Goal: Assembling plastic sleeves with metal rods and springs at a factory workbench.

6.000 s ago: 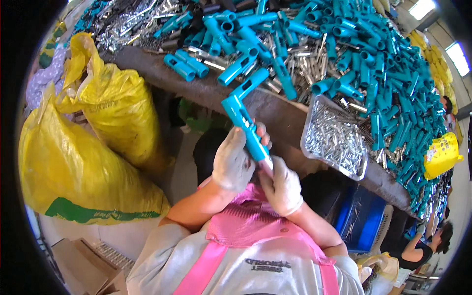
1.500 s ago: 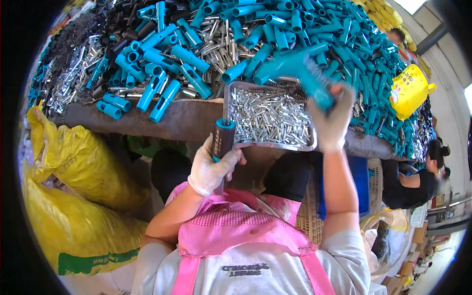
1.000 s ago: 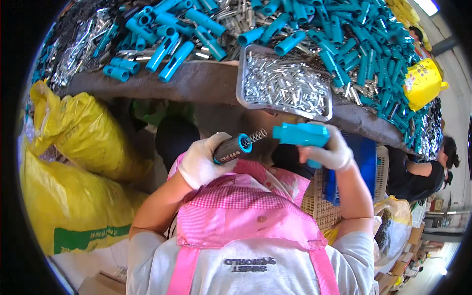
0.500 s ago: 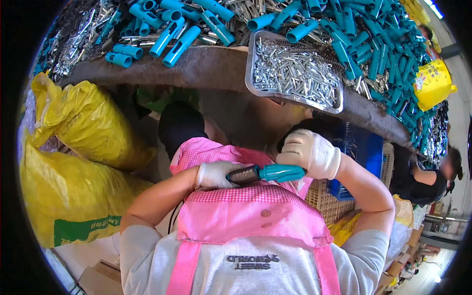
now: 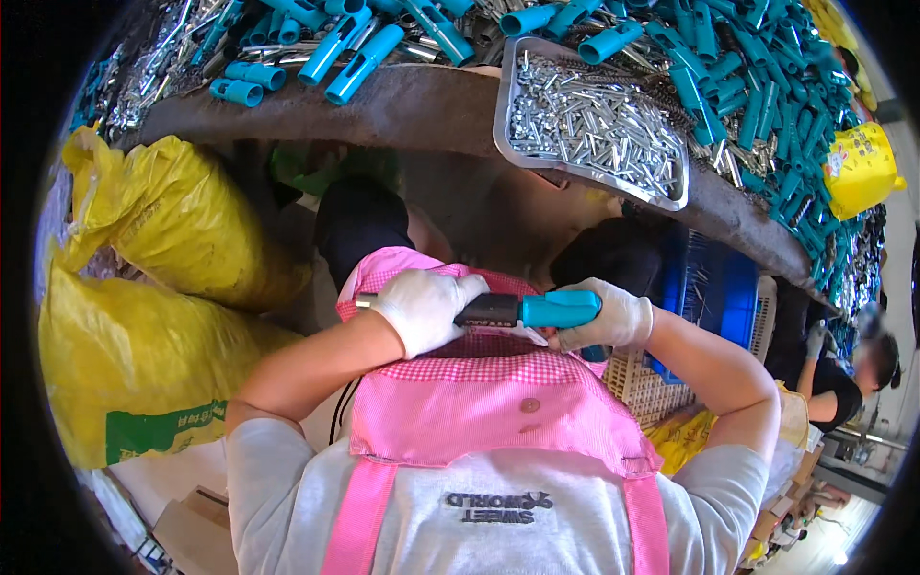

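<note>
A teal-and-black tool with a tubular body (image 5: 556, 310) lies level across my lap, over the pink checked apron (image 5: 498, 412). White-gloved, my left hand (image 5: 426, 311) is closed around its black part, and a short metal end sticks out to the left of the fist. My right hand (image 5: 609, 314), also gloved, grips the teal end, its fingers under and behind it. Just below the right hand, a second bit of teal (image 5: 594, 354) shows; I cannot tell what it belongs to.
Ahead, the bench edge (image 5: 383, 110) carries heaped teal tubular housings (image 5: 364, 65) and a metal tray (image 5: 505, 125) of small pins. Yellow sacks (image 5: 144, 345) stand at left. A blue crate (image 5: 733, 307) and a yellow container (image 5: 858, 172) are at right, with another person (image 5: 829, 383) beyond.
My left hand has come over the top of the tool's black part, exposing a metal end at left. My right hand has lowered around the teal end, which now lies more level.
</note>
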